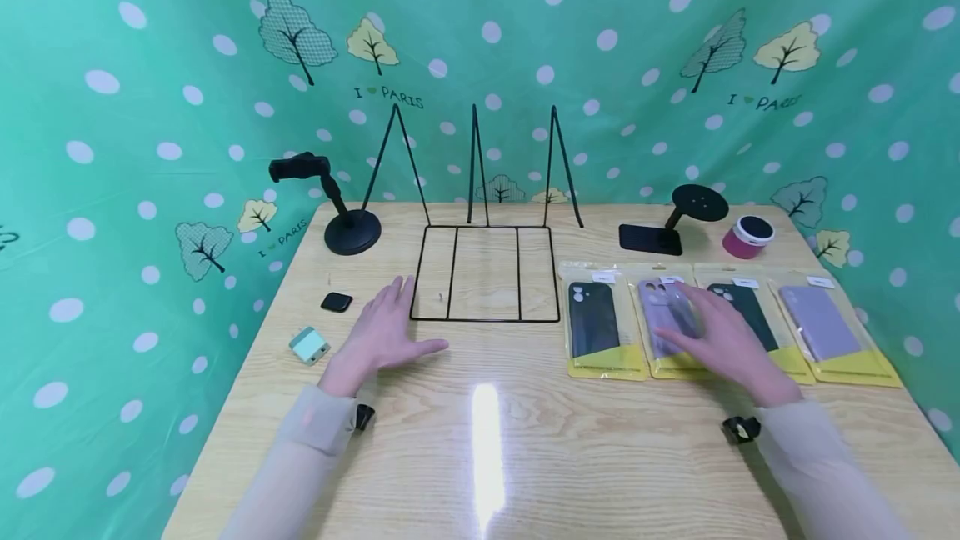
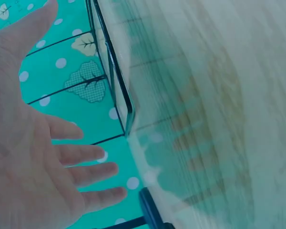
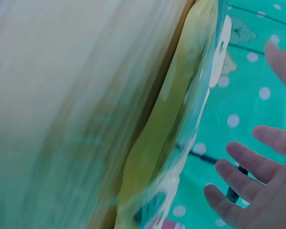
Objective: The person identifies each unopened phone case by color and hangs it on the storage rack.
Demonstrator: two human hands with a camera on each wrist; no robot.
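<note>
My left hand (image 1: 384, 330) hovers with spread fingers by the left front corner of a black wire rack (image 1: 487, 321). In the left wrist view the left palm (image 2: 33, 157) faces the camera and holds nothing. My right hand (image 1: 723, 332) is over the packaged phone cases, fingers spread, partly covering a purple case (image 1: 663, 315) and a dark green case (image 1: 750, 315). A black case (image 1: 594, 319) in its pouch lies left of it, a lavender case (image 1: 821, 322) to the right. In the right wrist view the right fingers (image 3: 248, 176) are extended beside the pouches' yellow edge (image 3: 157, 129).
At the back left stands a black phone stand (image 1: 352, 232). A small black device (image 1: 337, 302) and a mint charger block (image 1: 310, 346) lie left of the left hand. Back right are another black stand (image 1: 651, 239) and a pink round speaker (image 1: 744, 244). A polka-dot curtain (image 1: 525, 40) hangs behind.
</note>
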